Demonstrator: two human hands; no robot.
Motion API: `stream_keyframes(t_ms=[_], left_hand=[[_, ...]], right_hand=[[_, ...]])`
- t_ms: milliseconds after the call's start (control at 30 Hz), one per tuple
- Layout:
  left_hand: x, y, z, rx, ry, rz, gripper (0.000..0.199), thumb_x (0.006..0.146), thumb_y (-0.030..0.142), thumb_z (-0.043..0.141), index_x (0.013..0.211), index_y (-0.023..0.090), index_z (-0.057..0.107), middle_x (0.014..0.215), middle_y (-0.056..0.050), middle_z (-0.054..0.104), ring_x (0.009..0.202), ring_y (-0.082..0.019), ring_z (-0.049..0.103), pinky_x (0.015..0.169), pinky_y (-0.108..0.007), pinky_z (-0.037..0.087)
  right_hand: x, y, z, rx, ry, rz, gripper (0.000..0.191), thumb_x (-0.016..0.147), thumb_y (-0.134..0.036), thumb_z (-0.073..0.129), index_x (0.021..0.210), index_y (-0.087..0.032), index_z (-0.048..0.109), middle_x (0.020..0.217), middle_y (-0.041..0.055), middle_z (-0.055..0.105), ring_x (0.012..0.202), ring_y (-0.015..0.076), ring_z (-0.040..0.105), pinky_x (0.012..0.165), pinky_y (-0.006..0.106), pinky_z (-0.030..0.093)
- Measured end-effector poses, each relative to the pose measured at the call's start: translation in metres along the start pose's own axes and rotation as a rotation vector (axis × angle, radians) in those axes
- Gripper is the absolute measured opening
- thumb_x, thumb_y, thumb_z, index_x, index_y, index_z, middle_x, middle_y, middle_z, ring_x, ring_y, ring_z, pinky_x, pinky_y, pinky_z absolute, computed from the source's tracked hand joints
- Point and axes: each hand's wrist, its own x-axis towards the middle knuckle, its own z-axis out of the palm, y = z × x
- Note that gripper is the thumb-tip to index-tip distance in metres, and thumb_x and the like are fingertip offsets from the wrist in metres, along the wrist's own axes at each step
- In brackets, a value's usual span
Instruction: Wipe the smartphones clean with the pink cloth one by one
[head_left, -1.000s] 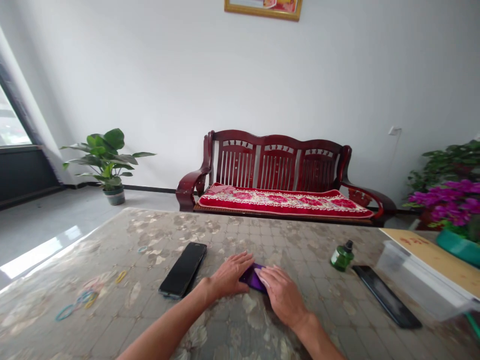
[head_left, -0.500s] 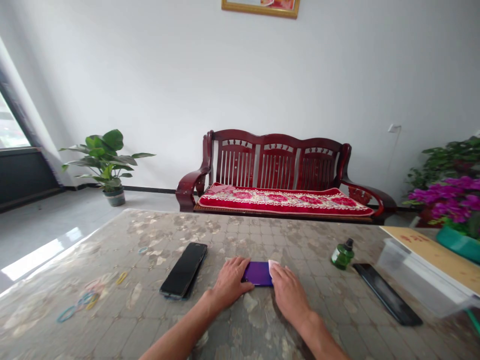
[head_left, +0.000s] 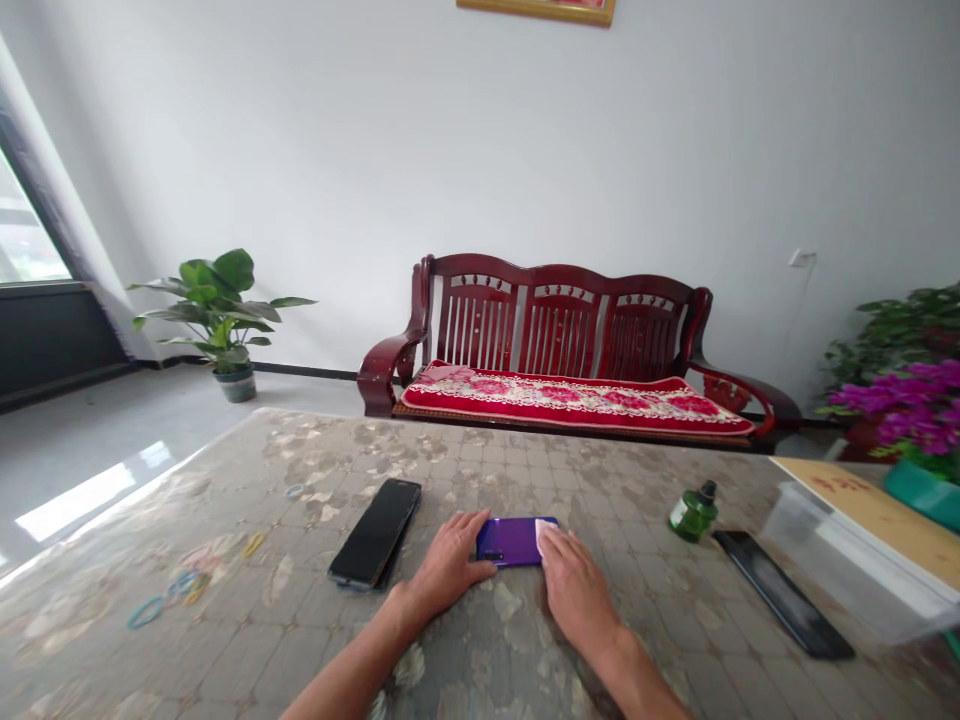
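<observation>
A purple phone lies back up on the patterned tablecloth, its camera strip at the lower left. My left hand grips its left end, thumb at the near edge and fingers at the far edge. At the right end, my right hand presses a folded white wipe onto the purple back; most of the wipe is hidden under the fingers. Left of my hands rests a black phone with its screen up, on top of something thin and dark.
To the right stand a green bottle, another black phone and a clear plastic box topped by a tan board. Several rubber bands lie at the left. Behind the table is a red wooden bench.
The view has shifted slightly. My left hand sits a little further left, uncovering the phone's camera strip. The wipe stays under my right hand near the phone's right end.
</observation>
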Motion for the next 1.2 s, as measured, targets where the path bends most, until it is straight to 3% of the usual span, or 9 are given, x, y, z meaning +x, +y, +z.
stream_keyframes(t_ms=[233, 333, 533, 800, 1067, 1200], left_hand=[[0.0, -0.004, 0.006, -0.068, 0.078, 0.033, 0.067, 0.073, 0.021, 0.075, 0.136, 0.022, 0.052, 0.131, -0.011, 0.062, 0.121, -0.031, 0.055, 0.107, -0.047, 0.04], [0.0, -0.003, 0.005, -0.087, 0.076, 0.031, 0.067, 0.072, 0.021, 0.076, 0.135, 0.022, 0.053, 0.13, -0.011, 0.062, 0.121, -0.03, 0.055, 0.106, -0.046, 0.041], [0.0, -0.002, 0.002, -0.101, 0.063, 0.017, 0.07, 0.07, 0.02, 0.078, 0.135, 0.019, 0.052, 0.132, -0.012, 0.061, 0.121, -0.029, 0.055, 0.107, -0.042, 0.041], [0.0, -0.005, 0.005, -0.136, 0.1, 0.058, 0.07, 0.069, 0.018, 0.078, 0.134, 0.02, 0.053, 0.13, -0.01, 0.063, 0.12, -0.029, 0.056, 0.106, -0.042, 0.041], [0.0, -0.006, 0.006, -0.113, 0.071, 0.036, 0.069, 0.072, 0.022, 0.078, 0.136, 0.02, 0.052, 0.132, -0.011, 0.061, 0.121, -0.03, 0.055, 0.106, -0.043, 0.041], [0.0, -0.006, 0.007, -0.108, 0.089, 0.046, 0.067, 0.073, 0.021, 0.077, 0.136, 0.022, 0.052, 0.132, -0.01, 0.061, 0.122, -0.03, 0.055, 0.106, -0.045, 0.041]], right_hand=[[0.019, -0.043, 0.004, 0.021, -0.062, -0.073, 0.051, 0.091, -0.006, 0.037, 0.136, -0.016, 0.057, 0.139, 0.0091, 0.059, 0.13, 0.0197, 0.051, 0.116, 0.036, 0.031], [0.018, -0.039, 0.002, 0.04, -0.065, -0.082, 0.05, 0.091, -0.006, 0.036, 0.133, -0.018, 0.06, 0.136, 0.0084, 0.061, 0.128, 0.0193, 0.052, 0.115, 0.036, 0.031], [0.021, -0.012, -0.009, -0.014, -0.081, 0.048, 0.048, 0.093, -0.008, 0.033, 0.134, -0.013, 0.059, 0.137, 0.0106, 0.06, 0.127, 0.0216, 0.053, 0.113, 0.038, 0.033], [0.037, -0.058, 0.0, 0.089, -0.111, -0.055, 0.05, 0.091, -0.006, 0.037, 0.136, -0.017, 0.057, 0.137, 0.0081, 0.06, 0.129, 0.018, 0.052, 0.115, 0.033, 0.029], [0.02, -0.013, -0.008, -0.002, -0.034, 0.035, 0.05, 0.092, -0.007, 0.033, 0.133, -0.015, 0.06, 0.135, 0.0107, 0.061, 0.125, 0.0209, 0.055, 0.111, 0.037, 0.038], [0.007, -0.025, 0.001, -0.007, -0.009, 0.002, 0.053, 0.09, -0.004, 0.034, 0.136, -0.017, 0.058, 0.137, 0.01, 0.06, 0.128, 0.0205, 0.054, 0.112, 0.037, 0.036]])
